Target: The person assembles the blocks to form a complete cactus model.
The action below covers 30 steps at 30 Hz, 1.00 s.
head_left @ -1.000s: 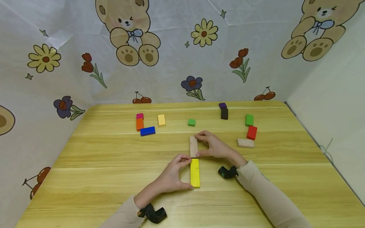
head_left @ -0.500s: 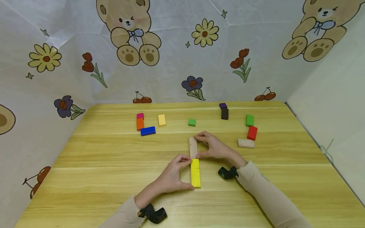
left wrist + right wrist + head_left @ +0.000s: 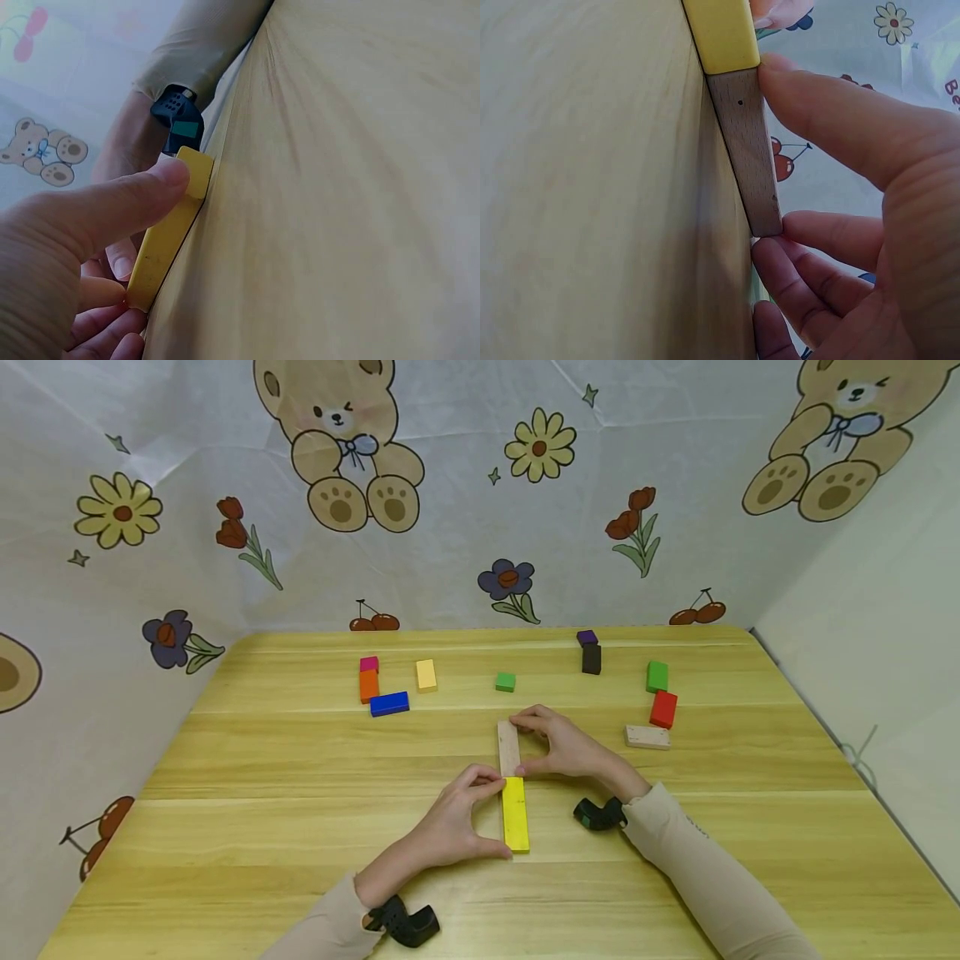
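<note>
Two long blocks lie end to end on the wooden table, a yellow block point(image 3: 515, 815) nearer the person and a plain wood block point(image 3: 508, 748) beyond it. The left hand point(image 3: 457, 822) grips the yellow block lengthwise, thumb at its near end and fingertips by the joint. From the right side, the right hand point(image 3: 561, 743) holds the plain block, thumb close to the joint and fingers at the far end. In the right wrist view the yellow block point(image 3: 724, 34) meets the plain block point(image 3: 746, 150). The left thumb presses the yellow block's end point(image 3: 196, 171) in the left wrist view.
Far left lie pink point(image 3: 369, 664), orange point(image 3: 369, 687), blue point(image 3: 390, 704) and cream point(image 3: 426, 676) blocks. A small green block point(image 3: 506, 682) sits mid-back. Rightward are purple point(image 3: 587, 637), black point(image 3: 591, 659), green point(image 3: 657, 677), red point(image 3: 663, 709) and plain point(image 3: 647, 737) blocks.
The plain block has come slightly toward the person, and the thin dark gap at the joint has closed. The yellow block's near end has swung slightly right. Both hands keep their grip.
</note>
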{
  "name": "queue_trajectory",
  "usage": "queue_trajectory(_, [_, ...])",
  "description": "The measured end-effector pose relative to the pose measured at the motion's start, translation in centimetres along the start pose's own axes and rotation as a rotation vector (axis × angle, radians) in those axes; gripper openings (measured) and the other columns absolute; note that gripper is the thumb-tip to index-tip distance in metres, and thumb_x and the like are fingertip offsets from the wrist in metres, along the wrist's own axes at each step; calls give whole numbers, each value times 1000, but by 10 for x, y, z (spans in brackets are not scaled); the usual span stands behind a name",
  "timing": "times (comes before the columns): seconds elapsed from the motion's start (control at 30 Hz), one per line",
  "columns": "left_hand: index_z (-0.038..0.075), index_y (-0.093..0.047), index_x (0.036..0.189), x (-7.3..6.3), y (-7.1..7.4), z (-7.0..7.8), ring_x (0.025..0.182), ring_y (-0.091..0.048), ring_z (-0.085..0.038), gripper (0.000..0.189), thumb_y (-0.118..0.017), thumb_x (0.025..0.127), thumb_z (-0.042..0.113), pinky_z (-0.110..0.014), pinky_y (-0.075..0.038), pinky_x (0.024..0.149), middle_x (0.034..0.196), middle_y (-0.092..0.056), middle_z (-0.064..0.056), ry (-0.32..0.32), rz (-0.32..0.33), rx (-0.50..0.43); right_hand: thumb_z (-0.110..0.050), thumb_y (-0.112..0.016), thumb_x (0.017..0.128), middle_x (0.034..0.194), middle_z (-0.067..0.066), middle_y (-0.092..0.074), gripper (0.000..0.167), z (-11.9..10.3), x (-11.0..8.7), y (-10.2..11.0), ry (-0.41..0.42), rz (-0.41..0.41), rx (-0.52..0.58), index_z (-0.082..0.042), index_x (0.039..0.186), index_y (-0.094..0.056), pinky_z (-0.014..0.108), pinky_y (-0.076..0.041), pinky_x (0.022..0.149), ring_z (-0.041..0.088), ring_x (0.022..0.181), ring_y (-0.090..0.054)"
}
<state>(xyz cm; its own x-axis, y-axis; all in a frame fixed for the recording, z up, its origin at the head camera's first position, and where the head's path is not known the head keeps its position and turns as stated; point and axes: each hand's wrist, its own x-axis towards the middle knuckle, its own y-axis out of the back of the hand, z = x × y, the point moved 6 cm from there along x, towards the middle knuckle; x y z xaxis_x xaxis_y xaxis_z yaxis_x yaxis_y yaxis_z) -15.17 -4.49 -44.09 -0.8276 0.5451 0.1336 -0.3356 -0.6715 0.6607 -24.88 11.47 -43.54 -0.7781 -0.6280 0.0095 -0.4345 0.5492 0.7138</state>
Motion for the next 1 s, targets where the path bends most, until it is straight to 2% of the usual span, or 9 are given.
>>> queue_trajectory(0.23, [-3,-54,136,-1,0,-1,125,-50,-16,90,-92,64,35,-39,-44,105,133,-50,-5,-1,2,-7,-32,-83,78,138,13,-50,75,1,0,-1,-5,-1,-5,-4,140,-51,51,-38,110,30,129,-48])
queue_trajectory(0.37, [-2,-55,136,-1,1,0,123,-50,-17,91,-92,64,38,-40,-44,105,133,-50,-3,0,11,2,-31,-84,77,133,12,-53,79,1,0,2,-6,12,22,-3,142,-48,49,-40,108,28,122,-51])
queue_trajectory(0.47, [3,-57,135,1,6,0,122,-50,-17,85,-90,66,41,-42,-44,104,133,-49,-1,17,33,-1,-27,-83,78,129,13,-56,79,1,-1,8,-13,46,66,-2,144,-46,49,-43,104,28,116,-54])
queue_trajectory(0.57, [7,-57,137,6,11,-1,127,-46,-21,81,-87,70,43,-47,-42,105,138,-46,-2,39,45,-2,-22,-80,82,126,16,-57,72,3,2,18,-26,106,81,-1,143,-47,50,-47,100,30,113,-57])
queue_trajectory(0.7, [11,-47,146,15,12,-6,143,-31,-30,88,-82,74,49,-57,-31,112,155,-34,-6,51,-3,77,-17,-75,87,129,19,-55,61,5,12,31,-51,190,71,0,140,-50,51,-49,96,33,112,-59])
queue_trajectory(0.8, [15,-38,152,20,9,-10,150,-17,-33,95,-79,75,54,-63,-23,114,163,-21,-3,58,-63,149,-16,-72,90,134,19,-53,57,8,25,39,-93,230,87,-1,140,-50,51,-49,97,34,114,-58])
queue_trajectory(0.87, [16,-35,153,22,7,-13,151,-11,-34,97,-78,76,56,-64,-20,115,165,-17,-1,56,-95,184,-16,-70,91,136,19,-52,56,10,34,43,-122,240,97,-2,141,-50,51,-48,97,35,116,-58])
queue_trajectory(1.0, [17,-35,153,24,4,-15,152,-10,-33,96,-77,76,55,-60,-17,117,164,-17,-1,43,-125,203,-15,-69,92,139,20,-49,56,16,52,50,-176,237,109,-1,142,-48,51,-49,96,36,118,-56])
